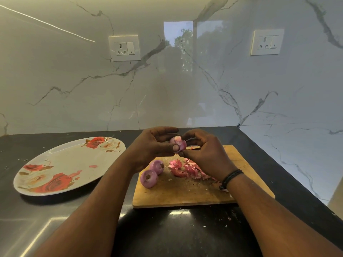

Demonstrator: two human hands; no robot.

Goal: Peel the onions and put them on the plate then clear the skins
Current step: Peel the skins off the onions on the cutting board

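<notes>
Head view: onion (pixel 178 143) held above chopping board (pixel 185 190), left hand (pixel 154 145) fingers curled round it, right hand (pixel 202 151) fingers pinching its skin. Likely small, firm, slippery once bare; papery skin tears easily, best lifted at an edge.

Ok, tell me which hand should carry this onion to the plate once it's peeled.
Left, probably. The left hand already grips the onion, and the plate lies on its side; the right hand only picks at skin.
</notes>
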